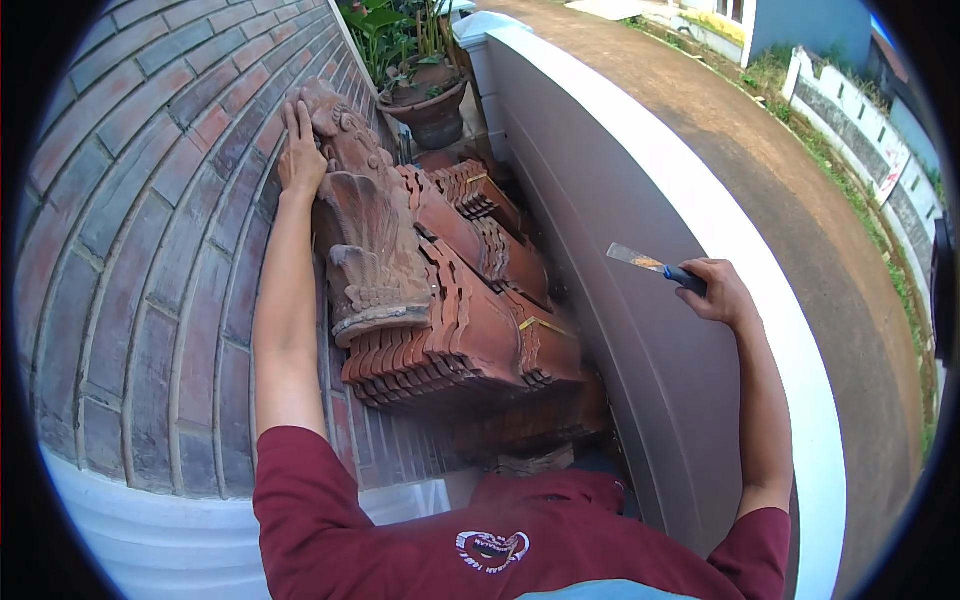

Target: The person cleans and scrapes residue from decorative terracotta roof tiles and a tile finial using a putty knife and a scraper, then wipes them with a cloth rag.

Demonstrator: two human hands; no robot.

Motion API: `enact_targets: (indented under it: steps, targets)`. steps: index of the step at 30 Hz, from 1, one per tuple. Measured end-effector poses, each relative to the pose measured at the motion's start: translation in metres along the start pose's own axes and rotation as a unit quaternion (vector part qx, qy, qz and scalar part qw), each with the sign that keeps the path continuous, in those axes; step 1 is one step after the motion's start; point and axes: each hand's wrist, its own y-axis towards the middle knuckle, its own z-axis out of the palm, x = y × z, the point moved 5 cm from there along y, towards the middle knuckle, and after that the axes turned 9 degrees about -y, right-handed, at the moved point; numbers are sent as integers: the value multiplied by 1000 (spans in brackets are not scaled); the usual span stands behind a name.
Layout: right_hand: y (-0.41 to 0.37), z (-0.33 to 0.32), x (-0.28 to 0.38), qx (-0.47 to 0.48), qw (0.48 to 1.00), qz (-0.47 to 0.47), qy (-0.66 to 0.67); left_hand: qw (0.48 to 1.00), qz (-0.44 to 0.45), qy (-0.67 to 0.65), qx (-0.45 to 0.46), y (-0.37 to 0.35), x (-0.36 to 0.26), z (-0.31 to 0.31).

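My left hand [302, 155] lies with its fingers stretched out on the upper end of a carved terracotta ornament [372, 235], beside the brick wall. The ornament rests on stacked red clay roof tiles [470, 320]. Over by the low boundary wall, my right hand [715, 290] is wrapped round the blue and black handle of a scraper [637, 258]. Its flat metal blade points left and carries orange-brown marks. The blade is in the air, apart from the tiles and the ornament.
A brick wall [150, 250] rises on the left. The curved boundary wall [640, 190] with a white top runs along the right, with a road [740, 150] beyond it. A potted plant [430, 110] stands behind the tiles.
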Motion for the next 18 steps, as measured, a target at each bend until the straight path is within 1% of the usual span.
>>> enact_targets:
  steps: [1, 4, 6, 8, 10, 11, 14, 18]
  targets:
    - [0, 1, -1, -1, 1000, 0, -1, 1000, -4, 1, 3, -9, -5, -7]
    - [0, 4, -6, -10, 1000, -17, -9, 989, -34, -55, -135, -41, 31, -5]
    - [0, 3, -6, -6, 1000, -21, -13, 983, -121, -131, -42, -68, 70, 12]
    - [0, 2, -2, 3, 1000, -11, -12, 966, -177, -181, 60, -112, 76, 35]
    - [0, 2, 0, 11, 1000, -8, -9, 960, -160, -222, 56, -153, 89, 57]
    - [1, 1, 0, 13, 1000, -6, -9, 918, -198, -344, -4, -170, 102, 66]
    - [0, 3, 0, 6, 1000, -12, -14, 864, -289, -413, -3, -207, 115, 67]
    - [2, 6, 1, 11, 999, -25, -18, 864, -279, -409, -91, -249, 102, 53]
